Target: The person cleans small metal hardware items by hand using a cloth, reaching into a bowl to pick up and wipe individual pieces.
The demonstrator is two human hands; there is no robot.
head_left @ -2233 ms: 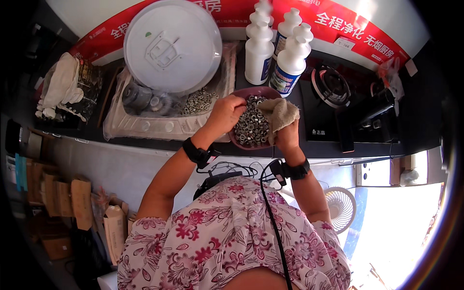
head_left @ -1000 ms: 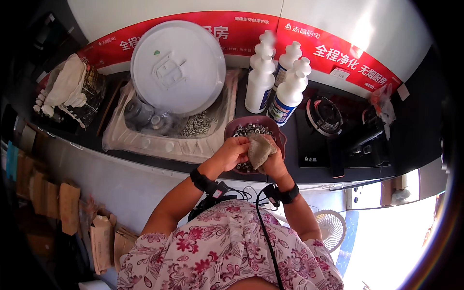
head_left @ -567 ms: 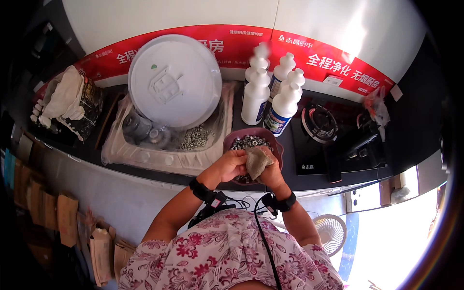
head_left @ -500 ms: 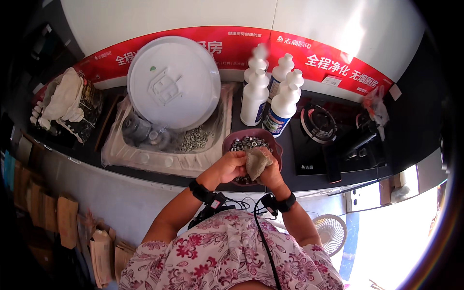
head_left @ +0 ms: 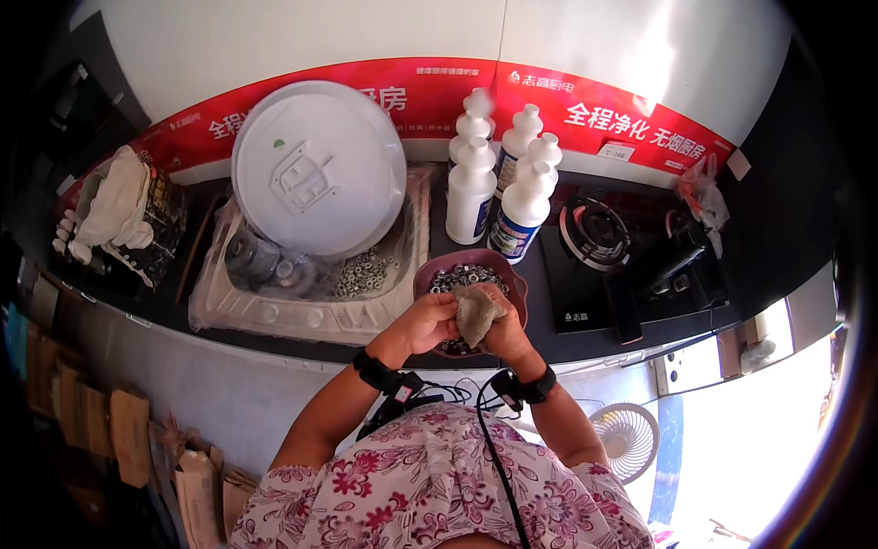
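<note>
A grey-brown cloth (head_left: 475,317) is bunched between my hands, above a maroon bowl (head_left: 521,297). My right hand (head_left: 508,335) is closed round the cloth from the right side. On the left, the fingers of my left hand (head_left: 430,323) are pinched together at the cloth's edge; any small piece between them is hidden. Metal nuts (head_left: 465,274) fill the bowl beneath. More nuts (head_left: 366,274) lie loose in the plastic-wrapped sink (head_left: 274,313) to the left.
A big round white lid (head_left: 320,169) leans in the sink. White bottles (head_left: 471,192) stand behind the bowl. To the right is a black gas hob (head_left: 576,293) with a dark device on it. A bag with pale gloves (head_left: 114,206) sits far left. A fan (head_left: 625,444) stands below.
The view has shifted slightly, so the counter things sit a little lower and further left. Both hands stay over the bowl with the cloth, whose folds have changed a little.
</note>
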